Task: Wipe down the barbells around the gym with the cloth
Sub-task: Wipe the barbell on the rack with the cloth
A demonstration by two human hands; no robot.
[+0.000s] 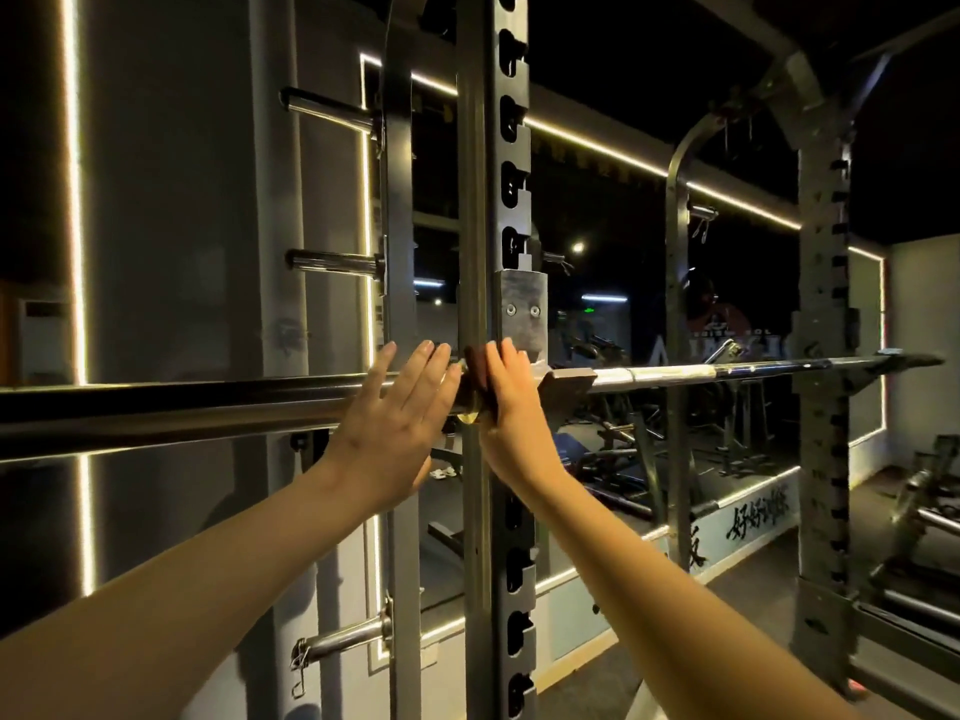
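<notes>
Rack upright (475,200) at dead centre, running 12 to 6 o'clock through the whole view, notched column on its right face. Second upright (823,356) at 3 o'clock, same notched pattern. Serves as the only holder in view: carries the barbell (208,407) and nothing else that can be made out.

Barbell lodged across the rack at mid-height. Long axis near horizontal, thick near end out of view at 9 o'clock, thinner shaft pointing to 3 o'clock and rising slightly that way. Crosses the centre upright where both hands meet.

Both forearms bare, entering from 7 and 5 o'clock and converging on the bar beside the centre upright.

Left hand (395,423) just at 9 o'clock of the upright: flat, fingers straight and together, tips aimed at 1 o'clock, palm laid against the thick sleeve. Holds nothing.

Right hand (511,402) just at 3 o'clock of the upright: fingers curled over the top of the bar, gripping a dark cloth (475,368) and pressing it onto the metal. Cloth mostly hidden under the fingers; only a dark reddish fold showing at their 9 o'clock side, touching the upright.

Chrome storage peg (332,262) at 10 o'clock, jutting toward 9 o'clock. Spring clip (298,662) hanging from a lower peg at 7 o'clock. Vertical light strip (75,200) at far 9 o'clock.
</notes>
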